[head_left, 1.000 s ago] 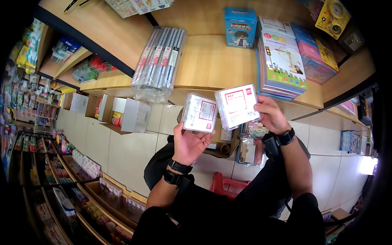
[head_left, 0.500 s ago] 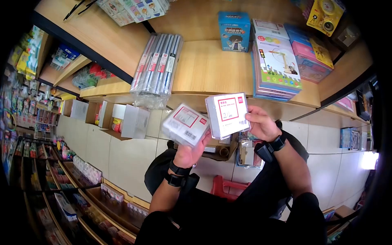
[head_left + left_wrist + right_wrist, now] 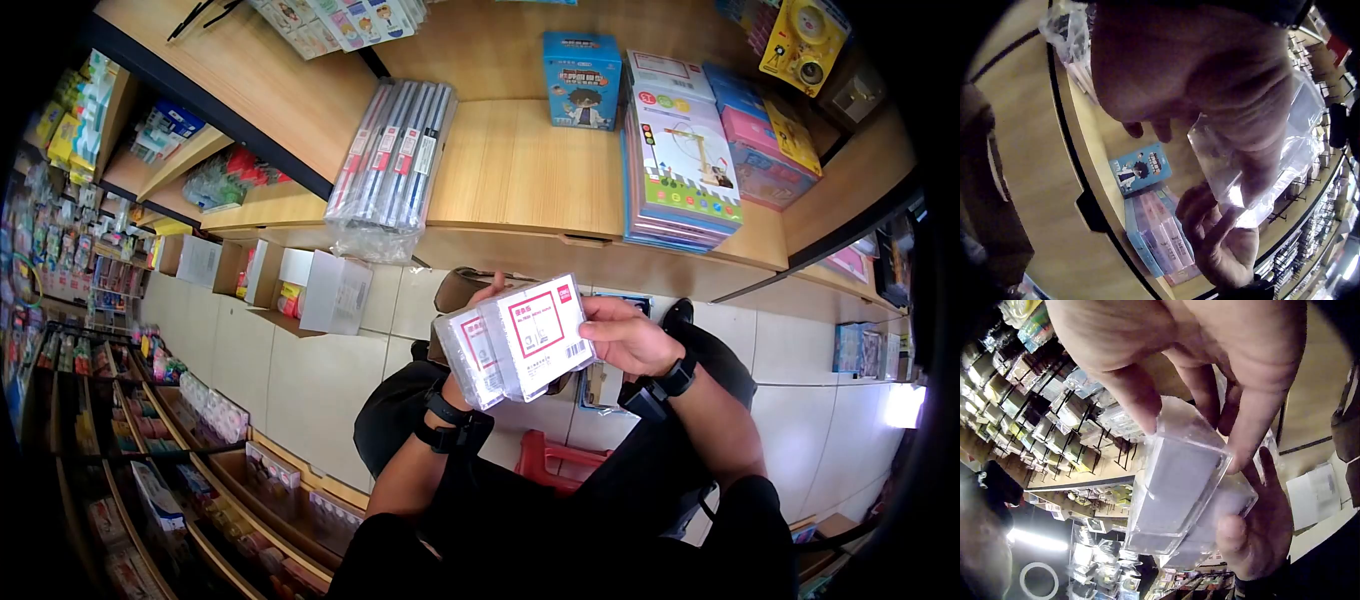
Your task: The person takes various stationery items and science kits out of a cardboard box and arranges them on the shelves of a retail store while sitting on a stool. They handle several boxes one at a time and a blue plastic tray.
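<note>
Two clear plastic cases with white, red-framed labels are held side by side in the head view. The right hand (image 3: 632, 338) pinches the right-hand case (image 3: 545, 335) at its right edge, thumb on the front. Behind the left-hand case (image 3: 474, 358), the left hand (image 3: 458, 392) supports it, its fingers mostly hidden. The right case overlaps part of the left one. In the right wrist view the left hand's thumb lies on the edge of the lower case (image 3: 1210, 519), and the right hand's fingers grip the upper case (image 3: 1179, 478).
A wooden shelf (image 3: 500, 190) ahead bears plastic-wrapped packs (image 3: 390, 155), a blue box (image 3: 582, 85) and a stack of booklets (image 3: 685, 160). Open cartons (image 3: 335, 292) stand on the tiled floor at left. A red stool (image 3: 545, 460) is between the legs.
The two cases have come down and together, the right one now overlapping the left. The left hand, earlier visible below its case, is now mostly behind it.
</note>
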The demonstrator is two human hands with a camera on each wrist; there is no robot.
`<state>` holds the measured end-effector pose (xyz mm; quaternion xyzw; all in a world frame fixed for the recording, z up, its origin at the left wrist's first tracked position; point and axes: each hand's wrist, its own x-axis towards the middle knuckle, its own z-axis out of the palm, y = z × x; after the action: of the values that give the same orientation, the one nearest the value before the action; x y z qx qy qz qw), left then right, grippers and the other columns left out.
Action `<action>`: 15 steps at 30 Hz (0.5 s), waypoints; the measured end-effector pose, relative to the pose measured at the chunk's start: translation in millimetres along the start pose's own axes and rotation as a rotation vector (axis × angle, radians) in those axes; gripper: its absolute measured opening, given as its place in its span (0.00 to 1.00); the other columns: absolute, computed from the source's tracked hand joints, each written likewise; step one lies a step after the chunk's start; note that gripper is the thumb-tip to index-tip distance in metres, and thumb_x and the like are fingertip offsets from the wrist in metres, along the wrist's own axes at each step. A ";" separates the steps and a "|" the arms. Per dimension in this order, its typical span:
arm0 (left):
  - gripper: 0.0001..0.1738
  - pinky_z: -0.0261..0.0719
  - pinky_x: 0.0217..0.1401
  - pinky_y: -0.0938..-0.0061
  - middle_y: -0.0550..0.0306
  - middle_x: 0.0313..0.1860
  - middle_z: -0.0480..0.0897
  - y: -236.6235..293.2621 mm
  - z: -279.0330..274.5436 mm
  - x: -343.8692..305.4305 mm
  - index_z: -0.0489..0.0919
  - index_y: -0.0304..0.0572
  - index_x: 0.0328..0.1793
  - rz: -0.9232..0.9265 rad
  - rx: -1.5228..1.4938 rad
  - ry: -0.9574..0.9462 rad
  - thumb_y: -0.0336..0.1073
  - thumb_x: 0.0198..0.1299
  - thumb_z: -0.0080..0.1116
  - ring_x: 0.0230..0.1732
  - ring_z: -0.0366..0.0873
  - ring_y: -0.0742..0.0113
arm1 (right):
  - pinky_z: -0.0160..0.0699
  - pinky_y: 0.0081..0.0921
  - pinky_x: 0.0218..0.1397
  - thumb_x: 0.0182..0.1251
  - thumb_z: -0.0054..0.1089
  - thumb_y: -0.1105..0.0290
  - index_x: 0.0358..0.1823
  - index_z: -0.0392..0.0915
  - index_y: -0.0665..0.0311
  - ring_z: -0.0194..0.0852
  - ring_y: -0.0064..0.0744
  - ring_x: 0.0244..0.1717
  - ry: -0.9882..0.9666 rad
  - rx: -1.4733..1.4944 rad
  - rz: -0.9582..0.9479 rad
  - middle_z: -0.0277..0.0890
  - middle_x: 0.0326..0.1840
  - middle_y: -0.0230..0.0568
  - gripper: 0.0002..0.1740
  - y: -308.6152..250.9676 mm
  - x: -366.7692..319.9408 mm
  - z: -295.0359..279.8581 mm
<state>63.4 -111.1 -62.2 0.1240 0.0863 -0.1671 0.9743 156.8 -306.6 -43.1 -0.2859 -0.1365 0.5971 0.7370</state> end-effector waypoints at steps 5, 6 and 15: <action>0.37 0.85 0.40 0.65 0.45 0.58 0.72 -18.9 7.3 -9.0 0.56 0.41 0.70 0.296 0.431 0.168 0.52 0.60 0.53 0.52 0.78 0.54 | 0.70 0.28 0.58 0.66 0.51 0.70 0.58 0.64 0.74 0.72 0.31 0.54 0.078 -0.035 -0.044 0.72 0.54 0.44 0.21 7.8 0.2 -0.5; 0.40 0.85 0.41 0.67 0.49 0.63 0.68 -19.5 -2.8 -8.4 0.47 0.49 0.73 0.313 0.438 -0.090 0.47 0.61 0.55 0.56 0.75 0.58 | 0.70 0.28 0.58 0.66 0.51 0.70 0.58 0.64 0.74 0.72 0.31 0.54 0.079 -0.035 -0.042 0.72 0.54 0.44 0.21 8.2 1.1 -0.2; 0.28 0.81 0.50 0.68 0.47 0.55 0.75 -13.2 -26.1 13.8 0.58 0.38 0.65 0.160 0.154 -0.172 0.49 0.67 0.43 0.52 0.77 0.62 | 0.71 0.28 0.57 0.68 0.51 0.66 0.56 0.67 0.70 0.73 0.30 0.53 0.283 0.179 -0.181 0.73 0.53 0.41 0.20 35.6 8.3 9.4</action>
<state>68.3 -120.2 -92.9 0.1903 -0.0208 -0.1049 0.9759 125.2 -291.8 -57.6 -0.2869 -0.0031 0.4920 0.8220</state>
